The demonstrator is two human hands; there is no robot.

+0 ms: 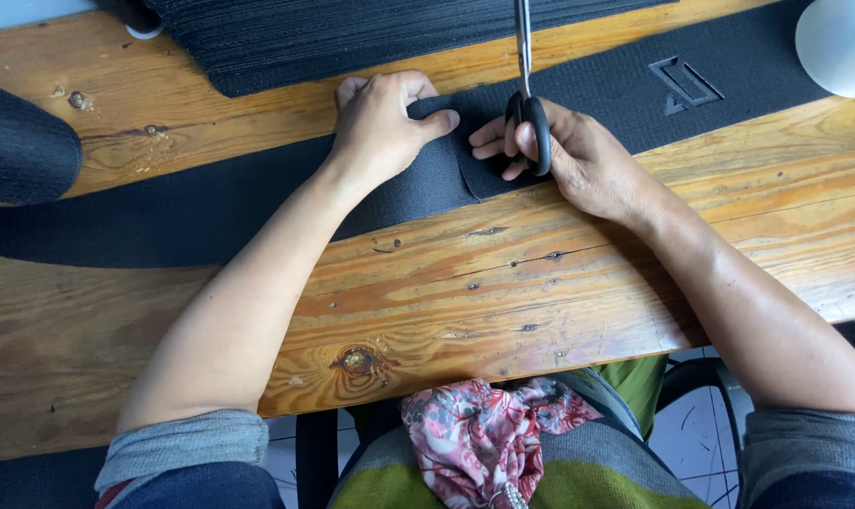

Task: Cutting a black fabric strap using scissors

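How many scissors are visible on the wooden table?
1. The scissors are in the right hand, blades pointing away across the black strip, which the left hand presses flat. Others may be hidden under the fabric pile.

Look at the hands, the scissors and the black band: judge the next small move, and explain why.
Probably closing the scissors across the black band. The right hand has fingers through the black handles, the blades point away over the band's fold, and the left hand presses the band flat on the wooden table beside them.
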